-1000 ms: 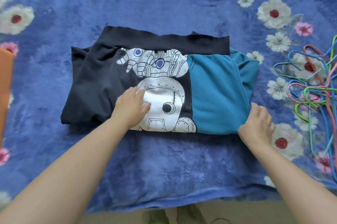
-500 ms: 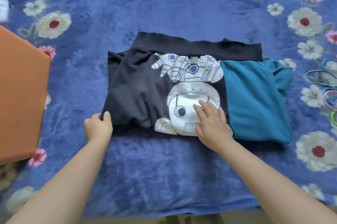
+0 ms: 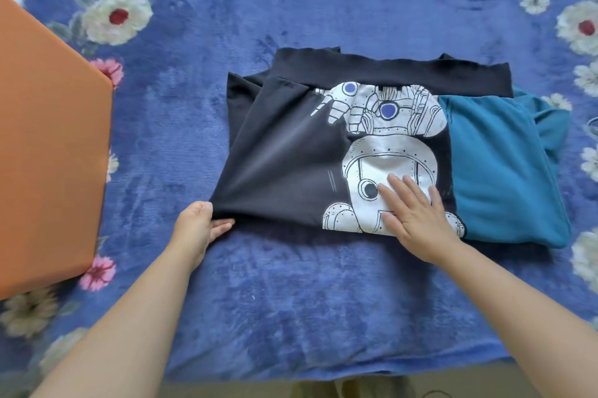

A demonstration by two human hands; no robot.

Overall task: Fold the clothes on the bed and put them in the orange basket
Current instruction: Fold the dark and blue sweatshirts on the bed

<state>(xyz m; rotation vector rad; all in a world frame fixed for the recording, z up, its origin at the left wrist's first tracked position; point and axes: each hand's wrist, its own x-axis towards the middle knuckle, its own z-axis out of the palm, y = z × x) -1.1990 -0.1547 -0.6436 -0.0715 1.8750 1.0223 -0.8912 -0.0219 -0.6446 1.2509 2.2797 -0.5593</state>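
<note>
One blue floral blanket (image 3: 323, 2) fills the frame; orange basket (image 3: 48, 145) sits at left edge. We see the folded black-and-teal shirt (image 3: 284, 158) centre-right. Right hand (image 3: 417, 219) presses flat on its print, fingers straight; left hand (image 3: 197, 229) pinches its lower-left corner.

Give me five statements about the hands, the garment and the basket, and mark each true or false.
1. The right hand lies flat on the white robot print. True.
2. The left hand rests on the orange basket. False: it grips the black-and-teal garment at its near left corner.
3. The garment lies inside the basket. False: it lies on the blue floral blanket.
4. The basket stands to the left of the garment. True.
5. The teal part is on the garment's left. False: it is on the right.
</note>
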